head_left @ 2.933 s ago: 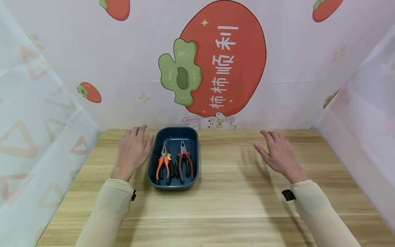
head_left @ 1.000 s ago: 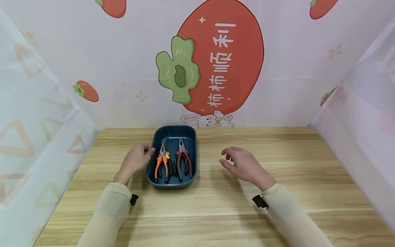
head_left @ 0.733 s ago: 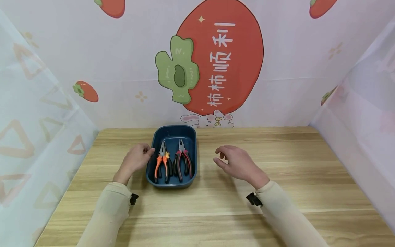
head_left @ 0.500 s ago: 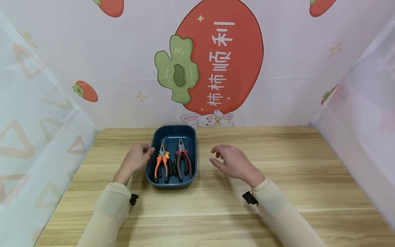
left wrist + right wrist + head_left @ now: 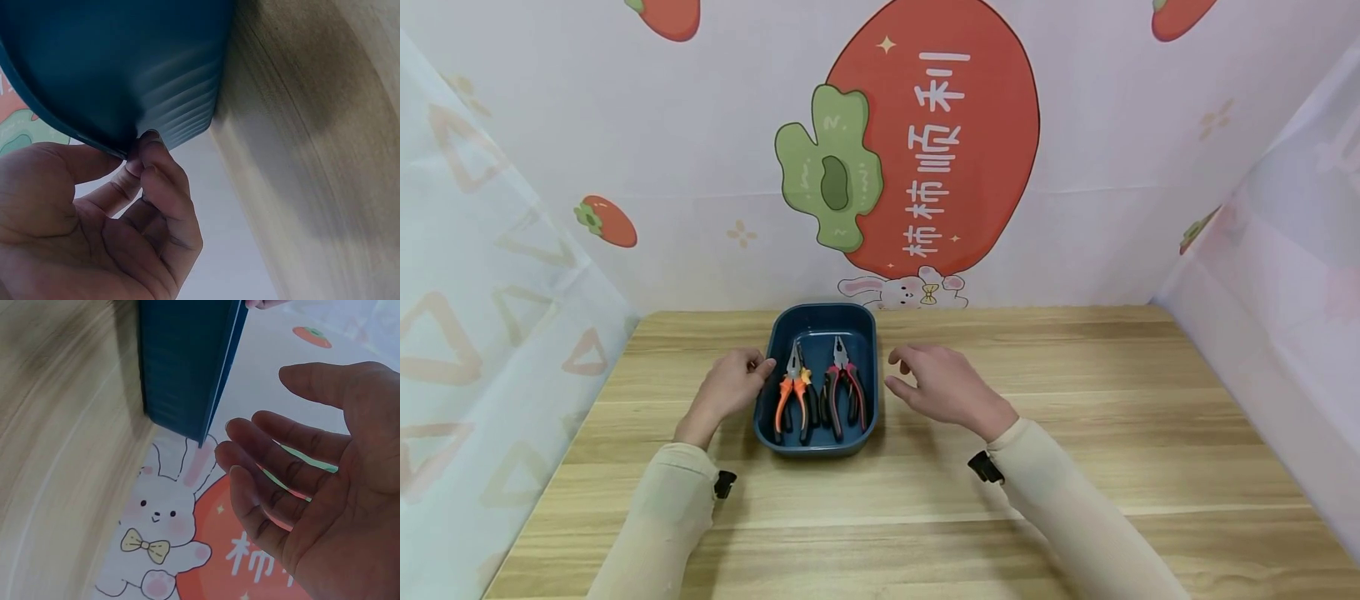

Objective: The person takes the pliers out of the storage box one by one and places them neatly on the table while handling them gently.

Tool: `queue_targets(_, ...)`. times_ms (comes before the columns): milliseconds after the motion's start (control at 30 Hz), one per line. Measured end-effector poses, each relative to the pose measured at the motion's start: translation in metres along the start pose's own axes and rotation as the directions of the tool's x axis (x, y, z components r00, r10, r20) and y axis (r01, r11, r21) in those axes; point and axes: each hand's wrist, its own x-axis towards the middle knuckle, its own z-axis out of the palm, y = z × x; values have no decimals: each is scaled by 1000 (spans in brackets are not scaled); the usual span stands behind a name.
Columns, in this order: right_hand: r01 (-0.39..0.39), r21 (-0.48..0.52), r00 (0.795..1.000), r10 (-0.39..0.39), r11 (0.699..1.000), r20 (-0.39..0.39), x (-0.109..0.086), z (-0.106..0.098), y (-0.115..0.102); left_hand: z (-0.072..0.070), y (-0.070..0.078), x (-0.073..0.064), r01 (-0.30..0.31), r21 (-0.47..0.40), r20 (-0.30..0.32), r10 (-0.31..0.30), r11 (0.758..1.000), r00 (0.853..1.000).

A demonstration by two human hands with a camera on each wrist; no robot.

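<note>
A dark blue plastic bin [image 5: 817,451] stands on the table with pliers lying in it. On its left side are orange-handled pliers [image 5: 793,392], partly over a pair with yellow-and-black handles [image 5: 810,400]. To their right lie pliers with red-and-black handles [image 5: 842,379]. My left hand [image 5: 730,387] pinches the bin's left rim between thumb and fingers; the left wrist view shows this grip on the rim [image 5: 119,152]. Just off the right wall, my right hand [image 5: 947,385] hovers with relaxed, slightly bent fingers and nothing in them, as the right wrist view [image 5: 312,462] also shows.
The wood-grain table [image 5: 1075,358] extends on both sides of the bin. Behind it rises a white backdrop [image 5: 700,125] printed with persimmons and a rabbit. Pale sheets hang along the left [image 5: 490,350] and right [image 5: 1285,317] sides.
Both hands were spread apart at first. The left hand has come down onto the bin's left rim and stays there; the right hand has moved left, close to the right wall.
</note>
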Motion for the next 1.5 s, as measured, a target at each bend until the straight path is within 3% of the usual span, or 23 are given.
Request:
queue_targets(1000,62,-50,987,-54,997,151,56,-1,-41,0,0,-1,24,-28,15,-23,999,1000)
queue_targets(1500,38,-66,966,-20,997,257,78,4,-56,-1,1,-2,23,-44,24,-21,999,999)
